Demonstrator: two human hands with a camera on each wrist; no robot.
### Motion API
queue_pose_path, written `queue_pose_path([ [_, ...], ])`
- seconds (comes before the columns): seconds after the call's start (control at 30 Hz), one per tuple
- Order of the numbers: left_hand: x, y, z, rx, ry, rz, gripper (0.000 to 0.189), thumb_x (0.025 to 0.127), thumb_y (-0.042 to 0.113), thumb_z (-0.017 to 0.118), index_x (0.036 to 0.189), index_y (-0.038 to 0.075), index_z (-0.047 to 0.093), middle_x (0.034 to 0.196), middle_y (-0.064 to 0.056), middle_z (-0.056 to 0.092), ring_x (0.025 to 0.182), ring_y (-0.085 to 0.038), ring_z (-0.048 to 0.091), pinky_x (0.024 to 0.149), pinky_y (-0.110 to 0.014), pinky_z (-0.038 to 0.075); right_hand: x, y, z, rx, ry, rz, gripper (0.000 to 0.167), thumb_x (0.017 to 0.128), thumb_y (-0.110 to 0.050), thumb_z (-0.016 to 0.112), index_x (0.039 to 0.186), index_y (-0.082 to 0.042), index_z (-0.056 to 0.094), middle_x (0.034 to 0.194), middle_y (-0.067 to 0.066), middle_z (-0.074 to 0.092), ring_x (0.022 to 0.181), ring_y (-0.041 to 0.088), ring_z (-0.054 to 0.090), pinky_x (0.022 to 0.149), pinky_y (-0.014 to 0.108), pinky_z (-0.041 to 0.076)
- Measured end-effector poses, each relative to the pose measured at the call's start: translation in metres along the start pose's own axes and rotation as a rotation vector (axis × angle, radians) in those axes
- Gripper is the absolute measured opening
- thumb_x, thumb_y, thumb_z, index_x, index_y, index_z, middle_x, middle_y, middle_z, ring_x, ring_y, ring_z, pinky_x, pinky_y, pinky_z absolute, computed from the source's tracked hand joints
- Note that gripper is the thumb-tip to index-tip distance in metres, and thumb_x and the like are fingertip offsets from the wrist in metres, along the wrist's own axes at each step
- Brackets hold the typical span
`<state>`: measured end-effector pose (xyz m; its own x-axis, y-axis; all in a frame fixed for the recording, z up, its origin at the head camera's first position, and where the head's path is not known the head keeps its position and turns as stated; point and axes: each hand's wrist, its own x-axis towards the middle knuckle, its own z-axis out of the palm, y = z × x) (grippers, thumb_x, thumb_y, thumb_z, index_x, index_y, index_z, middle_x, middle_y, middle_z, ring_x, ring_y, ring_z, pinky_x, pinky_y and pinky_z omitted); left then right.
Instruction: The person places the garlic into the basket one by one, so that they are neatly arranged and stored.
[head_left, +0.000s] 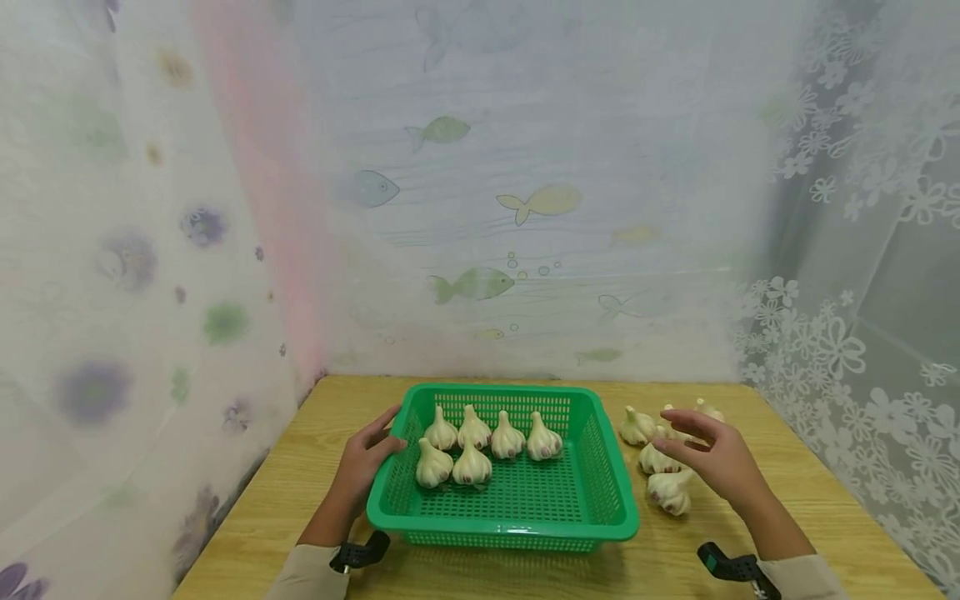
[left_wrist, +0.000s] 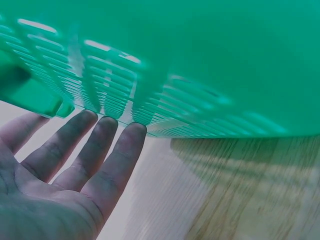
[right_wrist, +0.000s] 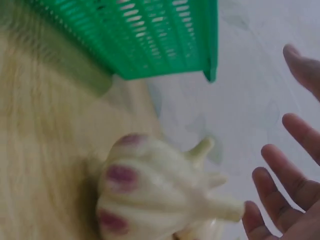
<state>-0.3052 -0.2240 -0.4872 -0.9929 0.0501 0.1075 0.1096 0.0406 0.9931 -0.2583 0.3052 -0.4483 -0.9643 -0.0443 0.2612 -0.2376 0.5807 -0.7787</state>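
Observation:
A green plastic basket (head_left: 517, 530) stands on the table with several garlic bulbs (head_left: 507, 437) inside, toward its back and left. At its left side is my left hand (head_left: 363, 460), thumb at the rim. The left wrist view shows that hand's fairly straight fingers (left_wrist: 114, 175) against the slotted outer wall (left_wrist: 110, 82). Over a loose group of garlic bulbs (head_left: 669, 492) right of the basket hovers my right hand (head_left: 718, 463), fingers spread and slightly bent, holding nothing. In the right wrist view, one purple-marked garlic bulb (right_wrist: 155, 187) lies near those fingertips (right_wrist: 270, 157).
The wooden table (head_left: 277, 500) runs back to a wall curtain printed with fish (head_left: 480, 283). Patterned sheets hang at the left (head_left: 112, 292) and the right (head_left: 840, 350). The basket's right rim (head_left: 617, 475) lies between the loose bulbs and those inside.

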Motion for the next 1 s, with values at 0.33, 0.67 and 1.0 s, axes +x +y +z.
queue_pose_path([
  [0.33,0.000,-0.001,0.001,-0.022,-0.006,-0.014,0.061,0.098,0.012,0.065,0.154,0.031,0.050,0.145,-0.022,0.058,0.118,-0.035,0.067,0.087,-0.045,0.061,-0.014,0.035,-0.002,0.198,-0.006,0.179,0.070,0.101,-0.041,0.067,0.157,-0.007,0.042,0.149,0.008,0.053,0.111,-0.013,0.056,0.091,0.025,0.056],
  [0.67,0.003,-0.003,0.001,-0.009,0.008,-0.014,0.062,0.097,0.013,0.066,0.154,0.032,0.050,0.143,-0.021,0.060,0.117,-0.034,0.067,0.087,-0.044,0.061,-0.024,0.050,-0.008,0.288,-0.082,0.220,0.065,0.104,-0.033,0.063,0.157,-0.002,0.040,0.148,0.006,0.054,0.109,-0.009,0.060,0.090,0.032,0.058],
  [1.0,0.001,0.000,-0.001,0.017,0.011,-0.016,0.062,0.098,0.014,0.065,0.155,0.031,0.048,0.143,-0.021,0.060,0.118,-0.035,0.066,0.086,-0.045,0.061,-0.025,0.053,-0.001,0.186,-0.144,0.278,0.066,0.099,-0.036,0.071,0.151,-0.002,0.049,0.154,0.025,0.047,0.133,0.039,0.056,0.092,0.037,0.058],
])
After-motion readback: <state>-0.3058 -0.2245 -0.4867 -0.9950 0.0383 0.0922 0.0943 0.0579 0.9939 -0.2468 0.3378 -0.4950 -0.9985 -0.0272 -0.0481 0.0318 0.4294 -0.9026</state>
